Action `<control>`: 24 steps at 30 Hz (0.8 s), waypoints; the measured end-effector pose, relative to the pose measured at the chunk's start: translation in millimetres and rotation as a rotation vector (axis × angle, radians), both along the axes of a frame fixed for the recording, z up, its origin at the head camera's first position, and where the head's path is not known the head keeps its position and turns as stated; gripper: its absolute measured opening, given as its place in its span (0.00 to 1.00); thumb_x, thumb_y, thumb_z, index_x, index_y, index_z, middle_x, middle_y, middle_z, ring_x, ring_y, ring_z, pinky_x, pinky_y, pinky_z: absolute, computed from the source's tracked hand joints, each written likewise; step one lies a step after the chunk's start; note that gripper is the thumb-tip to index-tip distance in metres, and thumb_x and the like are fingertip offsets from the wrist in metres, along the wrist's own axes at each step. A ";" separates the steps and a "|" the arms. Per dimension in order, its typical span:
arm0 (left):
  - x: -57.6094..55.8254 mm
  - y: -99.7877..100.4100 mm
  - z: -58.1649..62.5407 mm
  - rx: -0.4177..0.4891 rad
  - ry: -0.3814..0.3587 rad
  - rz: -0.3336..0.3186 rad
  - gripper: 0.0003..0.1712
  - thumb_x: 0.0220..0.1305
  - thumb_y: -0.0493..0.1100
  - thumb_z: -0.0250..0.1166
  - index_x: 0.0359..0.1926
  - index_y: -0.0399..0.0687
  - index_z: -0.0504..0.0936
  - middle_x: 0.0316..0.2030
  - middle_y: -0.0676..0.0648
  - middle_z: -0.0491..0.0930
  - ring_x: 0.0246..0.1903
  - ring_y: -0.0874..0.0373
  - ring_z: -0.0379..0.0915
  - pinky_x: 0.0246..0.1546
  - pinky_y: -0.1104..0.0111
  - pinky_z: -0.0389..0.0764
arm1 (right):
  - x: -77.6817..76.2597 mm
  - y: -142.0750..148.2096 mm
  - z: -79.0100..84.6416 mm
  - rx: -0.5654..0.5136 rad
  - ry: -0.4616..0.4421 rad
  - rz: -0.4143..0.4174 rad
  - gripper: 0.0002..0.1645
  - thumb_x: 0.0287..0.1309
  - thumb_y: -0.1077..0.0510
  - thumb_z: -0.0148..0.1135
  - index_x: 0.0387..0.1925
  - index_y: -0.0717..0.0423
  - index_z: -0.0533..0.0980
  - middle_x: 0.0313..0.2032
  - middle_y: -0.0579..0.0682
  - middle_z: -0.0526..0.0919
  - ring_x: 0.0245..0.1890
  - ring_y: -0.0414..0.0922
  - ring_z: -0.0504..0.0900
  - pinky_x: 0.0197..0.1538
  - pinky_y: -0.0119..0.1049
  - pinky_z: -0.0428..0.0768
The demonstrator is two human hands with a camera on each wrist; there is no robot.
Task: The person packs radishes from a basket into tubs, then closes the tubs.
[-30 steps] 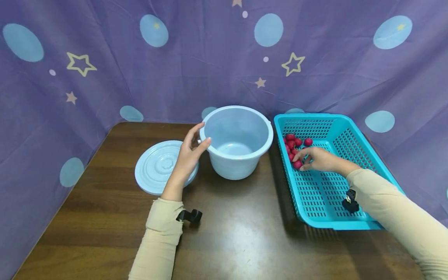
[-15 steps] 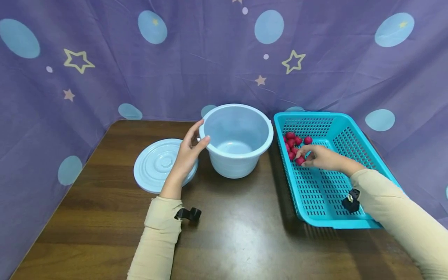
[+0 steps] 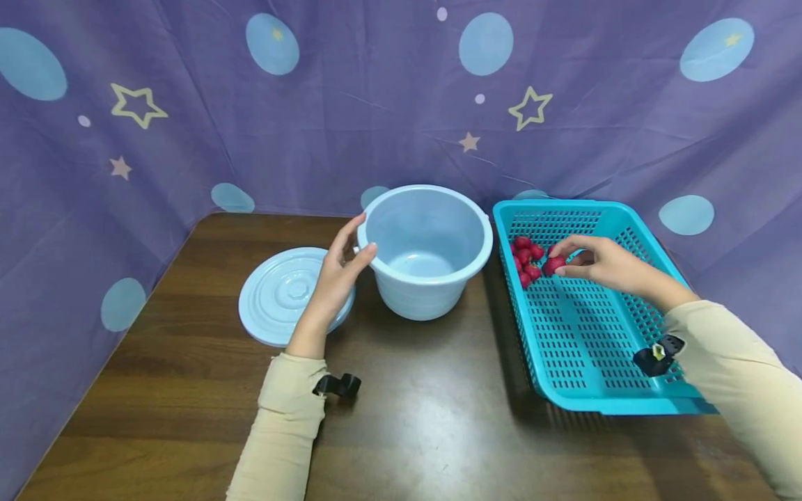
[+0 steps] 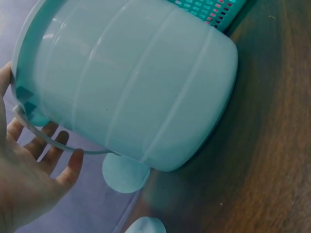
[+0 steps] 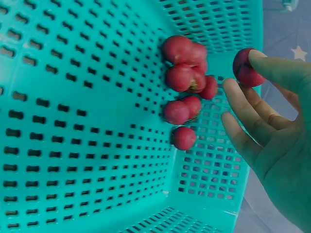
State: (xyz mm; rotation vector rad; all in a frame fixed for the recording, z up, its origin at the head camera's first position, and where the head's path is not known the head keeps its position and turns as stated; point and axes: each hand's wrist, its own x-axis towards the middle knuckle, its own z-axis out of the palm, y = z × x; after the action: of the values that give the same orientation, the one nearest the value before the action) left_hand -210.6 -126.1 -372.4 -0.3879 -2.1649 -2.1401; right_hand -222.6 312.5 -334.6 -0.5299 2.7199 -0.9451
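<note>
My left hand (image 3: pixel 335 268) grips the left rim of a pale blue bucket (image 3: pixel 421 299), its fingers around the rim by the wire handle (image 4: pixel 58 143). The bucket stands upright with a bare inside. My right hand (image 3: pixel 604 264) pinches a round red radish (image 3: pixel 554 265) between thumb and fingertips, over the turquoise basket (image 3: pixel 564 400). In the right wrist view the held radish (image 5: pixel 247 68) shows dark marks at its side. Several other radishes (image 5: pixel 179 77) lie grouped at the basket's left side.
A round pale blue lid (image 3: pixel 282 296) lies on the brown wooden table (image 3: pixel 401 417), left of the bucket and partly behind my left forearm. A purple patterned curtain (image 3: pixel 388 104) hangs along the back. Both wrists wear black camera mounts (image 3: pixel 338 385).
My right hand has pinched a radish and lifted it away from the group, moving back and right within the basket. My left hand stays on the bucket rim.
</note>
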 end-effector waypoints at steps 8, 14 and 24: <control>-0.4 -0.2 -1.3 0.011 0.012 -0.008 0.34 0.70 0.43 0.60 0.74 0.55 0.62 0.65 0.42 0.67 0.57 0.56 0.66 0.58 0.60 0.68 | 1.0 -12.2 25.7 -0.048 0.071 -0.075 0.16 0.64 0.53 0.66 0.52 0.51 0.78 0.38 0.51 0.85 0.33 0.44 0.81 0.36 0.35 0.73; -2.2 -0.4 -1.6 0.022 0.013 -0.009 0.34 0.70 0.43 0.60 0.74 0.55 0.63 0.64 0.43 0.68 0.57 0.56 0.66 0.59 0.59 0.68 | -1.2 -28.4 41.5 -0.100 0.128 -0.072 0.16 0.62 0.54 0.67 0.52 0.49 0.79 0.38 0.51 0.85 0.34 0.42 0.82 0.38 0.32 0.74; 1.2 0.3 -2.5 0.021 0.004 -0.018 0.34 0.70 0.45 0.60 0.75 0.56 0.61 0.64 0.42 0.67 0.59 0.54 0.65 0.62 0.56 0.66 | -3.4 -61.4 60.0 -0.132 0.135 -0.026 0.19 0.62 0.53 0.67 0.54 0.47 0.78 0.39 0.50 0.85 0.36 0.44 0.81 0.40 0.36 0.74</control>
State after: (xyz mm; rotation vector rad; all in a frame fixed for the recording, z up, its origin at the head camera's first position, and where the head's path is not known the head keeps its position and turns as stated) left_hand -209.5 -125.8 -374.8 -0.4110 -2.1425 -2.1677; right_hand -226.1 251.1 -274.6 -0.6041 2.8027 -1.1405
